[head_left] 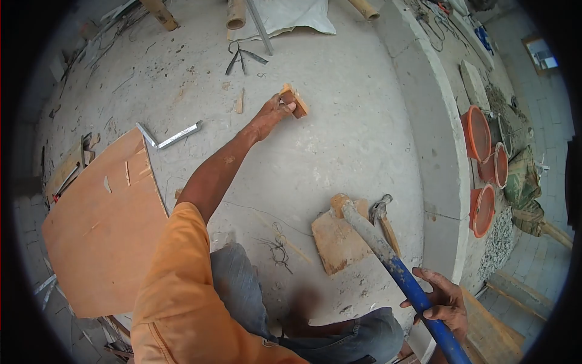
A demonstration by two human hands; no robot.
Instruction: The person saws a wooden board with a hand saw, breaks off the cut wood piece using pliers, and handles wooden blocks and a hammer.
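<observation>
One broad grey concrete floor (351, 151) fills the scene, gritty and scuffed, and along its right side runs a low, pale wall (430, 127) with straight joints. Over on the left lies a big tan plywood panel (103, 236), smooth-faced, with a ragged, splintered edge. Now the long-handled shovel (391, 261): blue shaft, mottled grey lower down, its flat, mud-crusted blade resting on the concrete, and the right hand (445, 306) is curled loosely round the blue part, thumb against it. Beyond the wall, three round orange buckets (477, 133) sit in a rough row. Back on the floor, a shiny metal channel (160, 144) makes a bent V just beside the plywood, and a claw hammer (385, 221) with a wooden handle lies right by the shovel blade. Out ahead, the left hand (274, 116) is clamped on a small, blocky piece of orange-brown wood (294, 101), fingers and thumb pinching its near side. Smaller still, dark, tangled wire (279, 246) and a slim wood sliver (240, 101) lie on the concrete.
</observation>
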